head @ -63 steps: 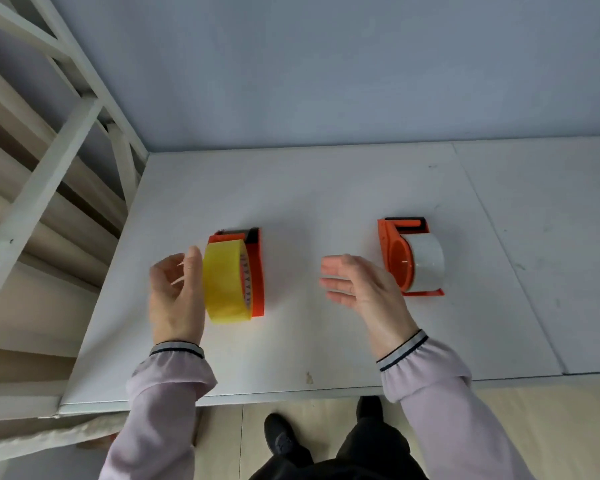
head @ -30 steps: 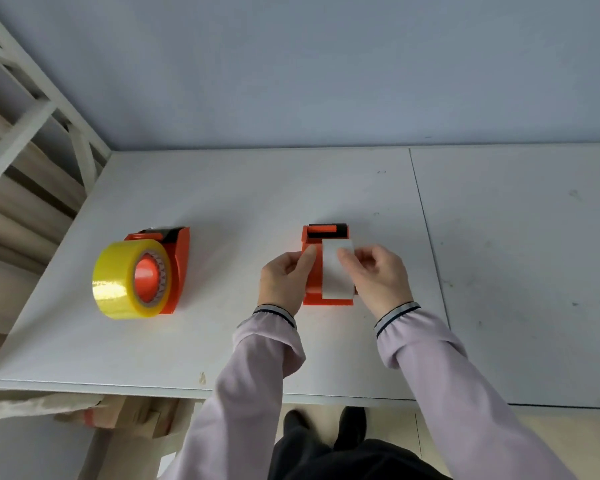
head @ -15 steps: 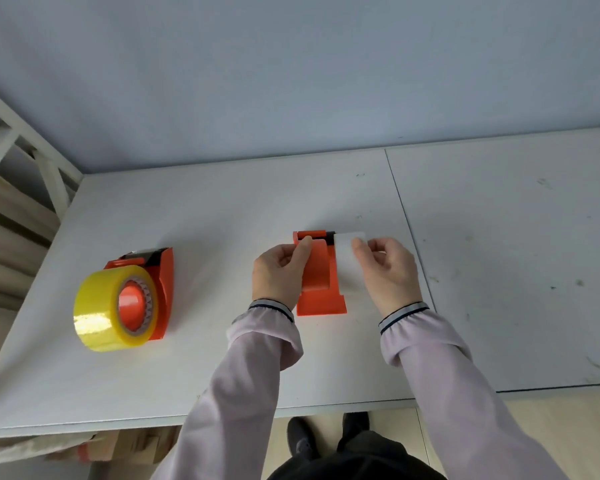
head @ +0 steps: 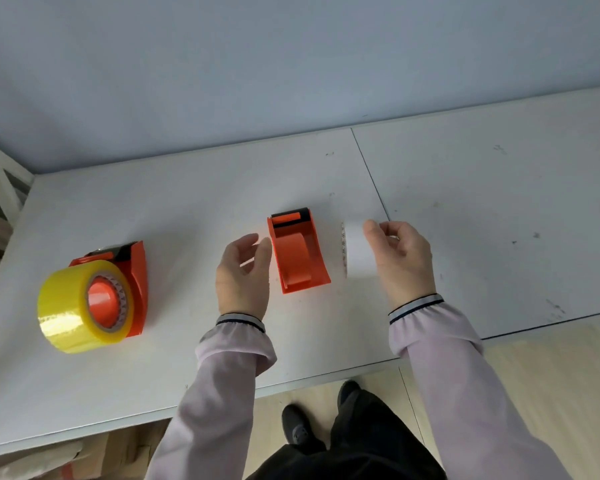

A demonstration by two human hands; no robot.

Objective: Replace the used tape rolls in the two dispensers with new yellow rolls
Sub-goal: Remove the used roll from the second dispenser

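An orange dispenser (head: 298,251) stands mid-table with a bare hub, no roll on it. My right hand (head: 400,259) holds the white used roll (head: 355,251) just right of that dispenser, clear of it. Just left of the dispenser, my left hand (head: 243,275) hovers with fingers apart, and I cannot tell if it touches the orange side. At the far left stands a second orange dispenser (head: 134,271) with a yellow roll (head: 73,306) mounted on its hub.
The white table (head: 187,188) meets a second white panel (head: 499,202) along a seam on the right. A white frame (head: 0,188) stands at the left edge. Cardboard (head: 49,459) lies under the table, and my shoes (head: 298,431) are on the floor below.
My right hand has pulled the white roll off the hub and moved it right. My left hand has let go of the dispenser's side and opened. The view has shifted right.
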